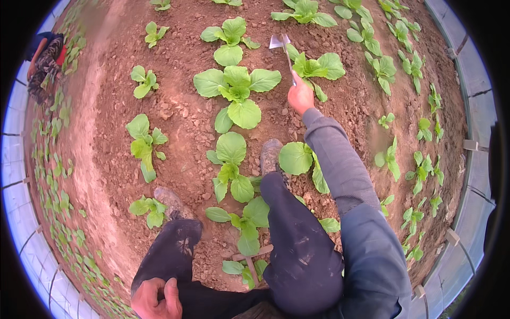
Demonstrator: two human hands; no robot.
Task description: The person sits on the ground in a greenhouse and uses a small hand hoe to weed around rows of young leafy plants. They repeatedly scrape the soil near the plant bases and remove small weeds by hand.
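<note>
My right hand (pixel 301 97) grips the handle of a small hand hoe (pixel 287 54), arm stretched forward. The hoe's pale metal blade (pixel 279 41) is at the soil surface, between leafy green plants. Just right of the handle grows a broad-leaved plant (pixel 314 67), its lower leaves beside my fingers. To the left stands a larger leafy plant (pixel 238 85). My left hand (pixel 157 299) rests by my left thigh, fingers curled and thumb apart from them, with nothing visible in it.
My boots (pixel 272 153) stand on reddish crumbly soil (pixel 179 103) among rows of plants. A wooden frame piece (pixel 252 257) lies between my legs. Another person (pixel 44 65) crouches at far left. Translucent sheeting (pixel 482 107) with supports bounds both sides.
</note>
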